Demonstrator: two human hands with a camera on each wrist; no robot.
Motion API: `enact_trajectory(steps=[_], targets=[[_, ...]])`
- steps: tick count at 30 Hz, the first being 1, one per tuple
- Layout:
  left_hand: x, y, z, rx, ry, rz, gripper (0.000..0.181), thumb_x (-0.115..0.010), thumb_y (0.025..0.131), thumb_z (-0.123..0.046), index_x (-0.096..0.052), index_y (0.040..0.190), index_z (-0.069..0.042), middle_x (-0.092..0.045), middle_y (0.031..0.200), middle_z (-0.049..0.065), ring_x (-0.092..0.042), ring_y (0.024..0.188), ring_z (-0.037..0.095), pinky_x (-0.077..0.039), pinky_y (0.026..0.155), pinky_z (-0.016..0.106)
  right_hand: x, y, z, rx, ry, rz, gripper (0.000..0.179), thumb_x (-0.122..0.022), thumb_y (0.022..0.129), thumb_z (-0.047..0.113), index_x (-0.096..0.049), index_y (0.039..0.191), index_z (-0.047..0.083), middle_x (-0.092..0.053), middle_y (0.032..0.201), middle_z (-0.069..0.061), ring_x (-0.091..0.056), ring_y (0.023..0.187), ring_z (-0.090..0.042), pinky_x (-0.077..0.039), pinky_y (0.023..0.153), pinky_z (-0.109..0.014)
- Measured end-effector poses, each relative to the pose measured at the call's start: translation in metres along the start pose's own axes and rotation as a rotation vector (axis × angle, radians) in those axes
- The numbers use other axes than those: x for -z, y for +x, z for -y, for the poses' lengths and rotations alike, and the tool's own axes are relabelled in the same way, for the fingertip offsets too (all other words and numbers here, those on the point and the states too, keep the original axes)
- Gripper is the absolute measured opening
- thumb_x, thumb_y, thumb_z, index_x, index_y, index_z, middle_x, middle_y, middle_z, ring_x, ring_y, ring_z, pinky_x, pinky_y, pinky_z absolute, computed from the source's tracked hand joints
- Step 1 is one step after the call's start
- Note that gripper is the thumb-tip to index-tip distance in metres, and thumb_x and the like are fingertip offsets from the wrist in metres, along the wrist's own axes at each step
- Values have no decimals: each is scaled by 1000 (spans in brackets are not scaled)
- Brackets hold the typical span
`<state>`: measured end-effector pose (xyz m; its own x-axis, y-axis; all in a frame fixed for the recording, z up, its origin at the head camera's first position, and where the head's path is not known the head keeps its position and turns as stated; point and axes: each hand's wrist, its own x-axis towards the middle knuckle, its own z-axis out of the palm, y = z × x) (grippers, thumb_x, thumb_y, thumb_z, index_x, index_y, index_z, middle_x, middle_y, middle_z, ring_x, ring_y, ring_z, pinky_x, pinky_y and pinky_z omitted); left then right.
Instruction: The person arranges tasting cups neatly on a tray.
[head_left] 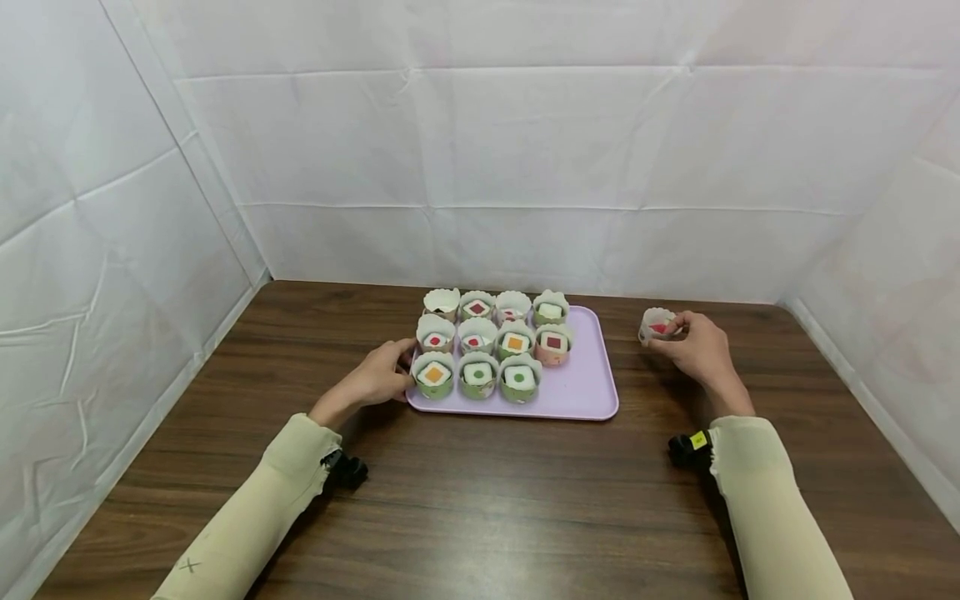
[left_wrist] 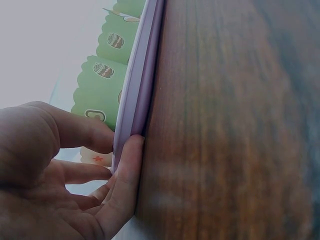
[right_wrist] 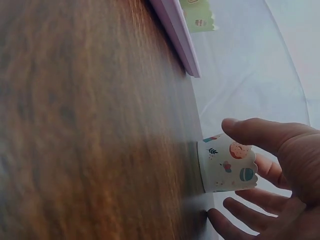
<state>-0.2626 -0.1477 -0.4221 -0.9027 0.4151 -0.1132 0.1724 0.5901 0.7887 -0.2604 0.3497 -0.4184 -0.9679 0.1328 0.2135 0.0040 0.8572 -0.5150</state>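
Note:
My left hand point(head_left: 378, 371) pinches the left edge of a light purple tray point(head_left: 577, 387). In the left wrist view its thumb lies on the rim, with a finger low against the table side. Several paper baking cups point(head_left: 478, 379) stand on the tray in rows, many holding white pieces with coloured squares or dots. To the right of the tray, my right hand point(head_left: 701, 346) holds a white printed paper cup point(right_wrist: 227, 162) standing on the table, thumb at one side and fingers around the back. Something red and white shows inside this cup; its far side is hidden by the hand.
The tray and the cup stand on a dark brown wooden table point(head_left: 480, 500). White sheeting point(head_left: 525, 150) hangs behind the table and along both sides. Each wrist carries a small black camera point(head_left: 348, 471). The tray's front right part shows bare purple surface.

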Motion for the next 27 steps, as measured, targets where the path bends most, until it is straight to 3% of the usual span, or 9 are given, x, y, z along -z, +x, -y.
enact_trajectory(steps=[3, 7, 14, 20, 27], targets=[[-1, 0, 0, -3, 0, 1, 78, -56, 85, 6, -30, 157, 9, -52, 122, 30, -61, 89, 24, -66, 67, 28, 1, 0, -1, 20, -19, -9, 36, -83, 85, 35, -61, 85, 7, -65, 95, -17, -56, 87, -32, -43, 77, -37], [-1, -1, 1, -9, -5, 6, 77, -57, 85, 6, -30, 157, 10, -51, 122, 30, -61, 90, 24, -66, 67, 28, 2, 0, -1, 39, -28, -3, 36, -84, 85, 35, -60, 74, 9, -63, 86, -11, -56, 83, -30, -41, 78, -37], [-1, -1, 2, -2, -6, 5, 77, -57, 86, 5, -29, 157, 9, -51, 123, 30, -61, 91, 25, -66, 67, 29, 2, 1, 0, -7, -25, 24, 36, -82, 86, 37, -61, 77, 10, -66, 87, -15, -55, 89, -36, -42, 79, -39], [0, 0, 2, 0, -3, 6, 77, -57, 86, 4, -30, 158, 8, -51, 125, 30, -60, 95, 25, -66, 68, 29, 2, 0, 2, -46, 0, 27, 38, -80, 87, 31, -57, 97, 2, -64, 113, -30, -52, 103, -47, -47, 89, -57], [0, 1, 2, 1, 3, 7, 76, -58, 87, 4, -30, 158, 8, -52, 126, 30, -60, 96, 25, -66, 67, 28, 1, 0, 3, -89, 65, 15, 71, -79, 87, 24, -43, 140, -6, -55, 138, -35, -49, 121, -52, -44, 100, -61]])
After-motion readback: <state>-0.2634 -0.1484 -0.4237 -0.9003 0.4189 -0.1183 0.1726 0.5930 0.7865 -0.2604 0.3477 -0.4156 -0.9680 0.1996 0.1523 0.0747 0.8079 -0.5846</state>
